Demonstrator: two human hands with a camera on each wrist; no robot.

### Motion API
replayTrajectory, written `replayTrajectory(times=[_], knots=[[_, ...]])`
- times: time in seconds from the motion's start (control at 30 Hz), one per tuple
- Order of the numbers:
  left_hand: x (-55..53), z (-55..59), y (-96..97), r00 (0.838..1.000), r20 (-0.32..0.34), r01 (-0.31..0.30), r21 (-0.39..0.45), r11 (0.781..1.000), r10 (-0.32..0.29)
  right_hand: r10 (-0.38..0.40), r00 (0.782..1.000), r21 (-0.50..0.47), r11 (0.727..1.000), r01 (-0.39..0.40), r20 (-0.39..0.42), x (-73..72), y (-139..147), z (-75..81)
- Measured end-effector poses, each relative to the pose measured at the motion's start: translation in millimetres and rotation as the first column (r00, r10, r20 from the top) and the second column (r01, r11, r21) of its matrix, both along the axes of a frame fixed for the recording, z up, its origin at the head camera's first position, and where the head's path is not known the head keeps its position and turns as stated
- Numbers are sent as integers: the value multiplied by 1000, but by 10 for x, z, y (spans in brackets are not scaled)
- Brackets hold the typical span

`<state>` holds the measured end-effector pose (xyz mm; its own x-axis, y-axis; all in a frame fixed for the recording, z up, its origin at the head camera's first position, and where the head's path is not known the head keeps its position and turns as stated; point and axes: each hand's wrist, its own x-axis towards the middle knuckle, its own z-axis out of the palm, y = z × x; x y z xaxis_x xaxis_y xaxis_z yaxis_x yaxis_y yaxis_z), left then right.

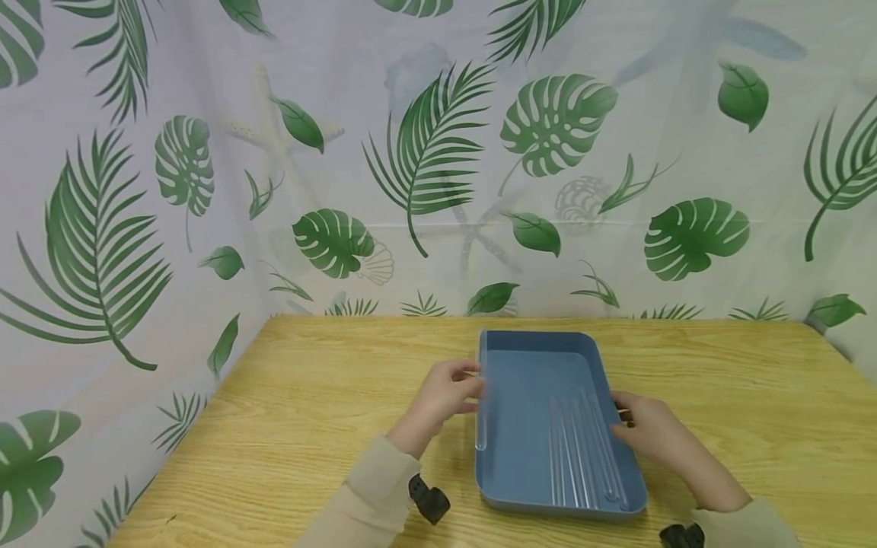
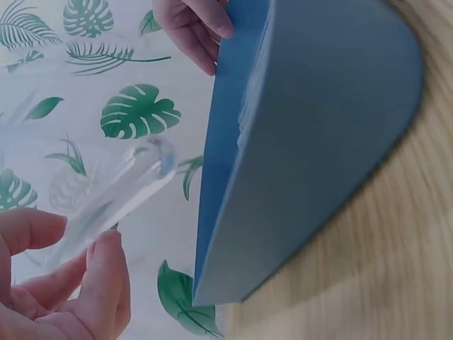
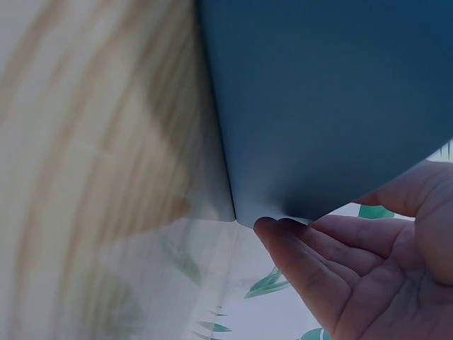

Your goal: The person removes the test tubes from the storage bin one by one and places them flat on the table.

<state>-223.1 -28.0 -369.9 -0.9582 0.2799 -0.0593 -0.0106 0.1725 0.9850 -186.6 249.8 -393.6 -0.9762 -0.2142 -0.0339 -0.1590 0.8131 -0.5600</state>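
Note:
In the head view, my left hand [image 1: 448, 392] pinches a clear test tube [image 1: 482, 396] between thumb and fingers, along the left rim of a blue tray [image 1: 527, 388]. The left wrist view shows the tube's rounded end [image 2: 152, 159] pointing away from the left hand [image 2: 78, 290], apart from the tray's wall [image 2: 318, 142]. Several more clear tubes [image 1: 578, 449] lie side by side inside the tray's right half. My right hand [image 1: 647, 426] grips the tray's right side; in the right wrist view, its fingertips [image 3: 272, 227] touch the outer wall and the thumb is partly hidden behind it.
The tray rests on a wood-grain table [image 1: 329, 396]. A white cloth with green leaf prints [image 1: 438, 152] hangs behind the table and along its left side. Black straps with small devices [image 1: 429, 498] are on both wrists.

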Motion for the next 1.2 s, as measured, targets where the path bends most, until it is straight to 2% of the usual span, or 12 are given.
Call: replayTrajectory(times=[0.17,0.33,0.43,0.57,0.73,0.97,1.2], knots=[[9,-1,-82,999,0,-51,55,997,51,4,1000,-3,1000,-4,-12,6,2,8],[68,96,-153,995,22,-98,78,992,97,8,999,4,1000,-8,-36,15,-6,15],[77,111,-193,994,41,-108,79,991,105,8,999,11,1000,-7,-45,17,-12,18],[-7,-7,-241,992,58,-115,72,991,111,4,999,8,1000,-4,-40,17,-15,23],[-116,-171,-257,990,65,-129,15,992,128,2,1000,1,1000,-2,-30,16,-15,27],[-172,-282,-252,987,93,-123,-73,990,130,6,1000,5,1000,-5,-25,14,-14,13],[-216,-361,-223,992,49,-100,-196,975,112,7,1000,-4,1000,-7,-17,17,-13,10]])
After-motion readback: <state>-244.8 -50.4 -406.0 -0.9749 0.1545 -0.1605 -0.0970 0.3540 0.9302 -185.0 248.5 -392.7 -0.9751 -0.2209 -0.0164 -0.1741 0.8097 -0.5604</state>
